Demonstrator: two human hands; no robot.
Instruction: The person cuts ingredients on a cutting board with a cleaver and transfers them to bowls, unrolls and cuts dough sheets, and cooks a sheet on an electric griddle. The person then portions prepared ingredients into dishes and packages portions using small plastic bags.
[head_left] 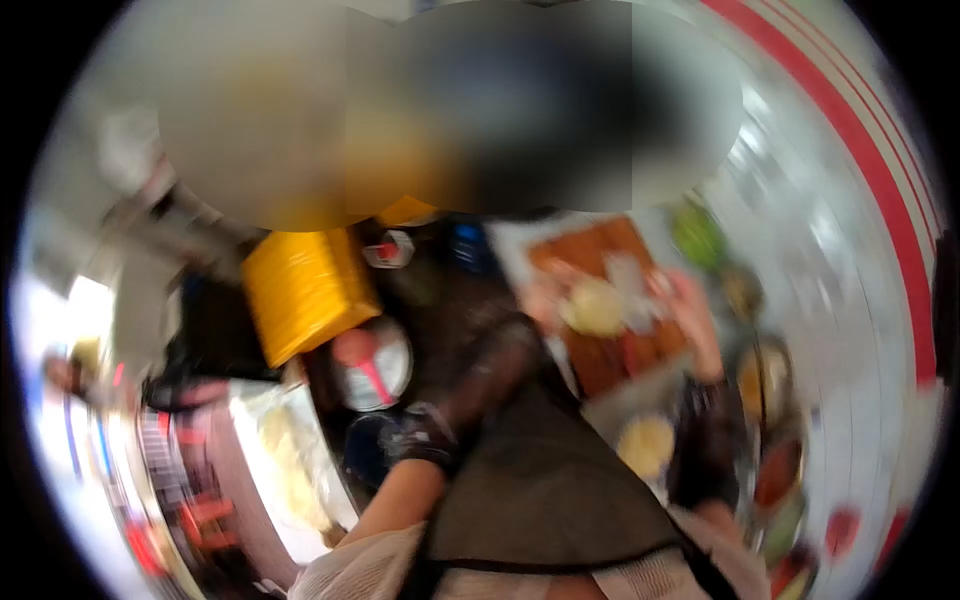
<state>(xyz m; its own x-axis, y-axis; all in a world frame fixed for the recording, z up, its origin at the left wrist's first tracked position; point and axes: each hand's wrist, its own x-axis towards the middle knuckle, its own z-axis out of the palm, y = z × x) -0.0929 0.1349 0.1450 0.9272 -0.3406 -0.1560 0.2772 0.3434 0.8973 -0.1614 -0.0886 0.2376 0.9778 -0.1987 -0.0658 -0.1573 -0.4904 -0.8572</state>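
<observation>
The picture is smeared by motion. My left hand [543, 298] is at the left side of a round pale-yellow piece [595, 306], with its fingers against the edge; what the piece is made of cannot be made out. Right of it lies a whitish, blurred flat thing [630, 288], perhaps a sheet or a blade. My right hand [686, 305] is beside that thing, its fingers bent toward it, and its grip is too blurred to read. Both hands are over a reddish-brown board [600, 245]. Dark sleeves cover both forearms.
A bowl of pale-yellow stuff [646, 446] stands near my right forearm. Green produce [698, 232] and several containers line the right side. Leftward are a yellow box [305, 295], a white tub [395, 350] with a pink-handled scoop [368, 375], and a tray [300, 455] with pale contents.
</observation>
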